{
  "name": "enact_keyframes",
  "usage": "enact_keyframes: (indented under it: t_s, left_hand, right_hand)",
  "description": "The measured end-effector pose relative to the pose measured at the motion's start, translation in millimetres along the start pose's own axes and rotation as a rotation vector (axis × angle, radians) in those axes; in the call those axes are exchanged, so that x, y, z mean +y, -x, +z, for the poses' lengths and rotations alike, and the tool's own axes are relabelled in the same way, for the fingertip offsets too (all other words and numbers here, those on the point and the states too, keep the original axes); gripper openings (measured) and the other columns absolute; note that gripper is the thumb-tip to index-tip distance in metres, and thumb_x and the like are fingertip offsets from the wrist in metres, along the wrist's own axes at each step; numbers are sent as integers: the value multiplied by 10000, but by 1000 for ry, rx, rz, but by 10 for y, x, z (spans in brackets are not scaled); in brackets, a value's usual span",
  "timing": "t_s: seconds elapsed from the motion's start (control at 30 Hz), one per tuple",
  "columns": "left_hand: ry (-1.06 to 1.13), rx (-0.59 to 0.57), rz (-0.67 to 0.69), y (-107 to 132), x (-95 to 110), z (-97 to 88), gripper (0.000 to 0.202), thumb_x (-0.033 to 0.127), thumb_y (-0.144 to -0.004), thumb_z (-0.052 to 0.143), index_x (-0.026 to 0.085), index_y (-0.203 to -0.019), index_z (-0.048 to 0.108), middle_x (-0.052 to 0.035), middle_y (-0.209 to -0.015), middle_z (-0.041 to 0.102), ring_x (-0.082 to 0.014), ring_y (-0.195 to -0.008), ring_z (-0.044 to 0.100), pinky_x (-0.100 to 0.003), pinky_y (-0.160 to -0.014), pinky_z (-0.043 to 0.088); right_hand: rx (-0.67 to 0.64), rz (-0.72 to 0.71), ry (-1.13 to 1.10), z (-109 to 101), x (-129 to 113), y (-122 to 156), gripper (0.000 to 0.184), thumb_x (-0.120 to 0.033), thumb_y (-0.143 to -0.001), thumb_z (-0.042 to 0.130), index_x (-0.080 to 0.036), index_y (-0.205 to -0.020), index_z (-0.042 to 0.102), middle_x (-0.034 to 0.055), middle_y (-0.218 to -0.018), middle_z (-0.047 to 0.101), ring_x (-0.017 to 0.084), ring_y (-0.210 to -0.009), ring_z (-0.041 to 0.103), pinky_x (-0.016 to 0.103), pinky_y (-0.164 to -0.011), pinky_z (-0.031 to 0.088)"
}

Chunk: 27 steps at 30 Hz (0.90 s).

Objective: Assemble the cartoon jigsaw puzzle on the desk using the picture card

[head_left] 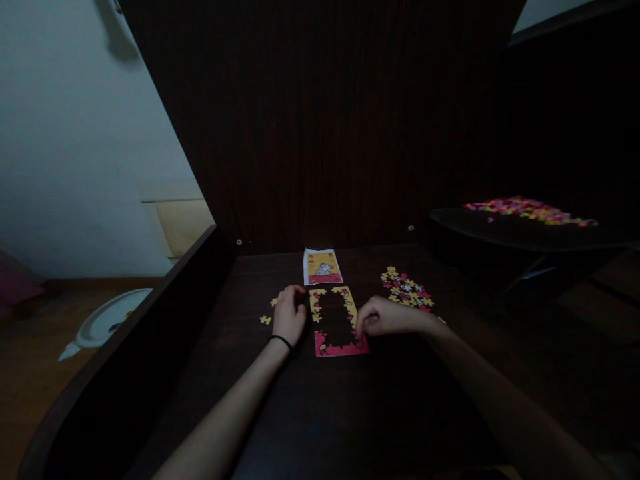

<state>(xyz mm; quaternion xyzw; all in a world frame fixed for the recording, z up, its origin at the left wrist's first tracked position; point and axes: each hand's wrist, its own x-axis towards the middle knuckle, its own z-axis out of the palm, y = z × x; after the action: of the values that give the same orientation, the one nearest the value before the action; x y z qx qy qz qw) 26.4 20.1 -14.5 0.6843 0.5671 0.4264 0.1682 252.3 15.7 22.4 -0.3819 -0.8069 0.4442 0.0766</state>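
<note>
A small jigsaw frame (337,321), yellow above and pink below, lies on the dark wooden table (350,413) with its middle unfilled. My left hand (289,315), a black band at its wrist, rests fingers curled beside the frame's left edge. My right hand (383,317) has its fingers pinched at the frame's lower right edge; what they hold is too small to name. A reference picture card (322,266) lies just beyond the frame. A heap of loose puzzle pieces (407,290) sits to the right of it. Two stray pieces (265,320) lie left of my left hand.
A dark wooden panel rises behind the table and a raised rail runs along its left side. A dark shelf (520,233) at the right carries a spread of bright coloured pieces (527,210). A white plate-like object (107,320) lies on the floor at left.
</note>
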Motion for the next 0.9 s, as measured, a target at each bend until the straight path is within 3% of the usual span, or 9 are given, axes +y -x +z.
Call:
enact_keyframes:
  t_s: [0.13,0.23,0.53,0.9]
  left_hand:
    - [-165,-133,23,31,53,-7,325,30,-618,424,186,-891,508,-68,-903,540,-231,-912,488,-372,-829,393]
    - [-213,-192,39,42,70,0,341,51,-648,424,171,-957,505,-90,-964,529,-234,-956,476,-374,-867,372]
    - [-226,-237,123,52,98,22,358,85,-690,385,164,-1016,512,-81,-1031,547,-233,-1046,430,-376,-920,323]
    - [-250,-227,132,47,89,28,392,79,-674,395,139,-1045,506,-95,-1048,549,-242,-1055,425,-374,-922,321]
  right_hand:
    - [429,-24,114,30,73,-103,216,-165,-731,440,-132,-807,640,42,-752,599,124,-659,530,224,-590,404]
    - [602,0,268,75,151,-166,259,-171,-768,417,-149,-948,602,50,-810,540,125,-677,514,242,-630,411]
    - [647,149,372,167,235,-211,327,-277,-840,382,-189,-1124,518,63,-901,501,158,-794,531,275,-734,413]
    - [640,154,410,195,210,-209,358,-313,-847,364,-212,-1167,490,57,-876,485,167,-804,526,287,-761,413]
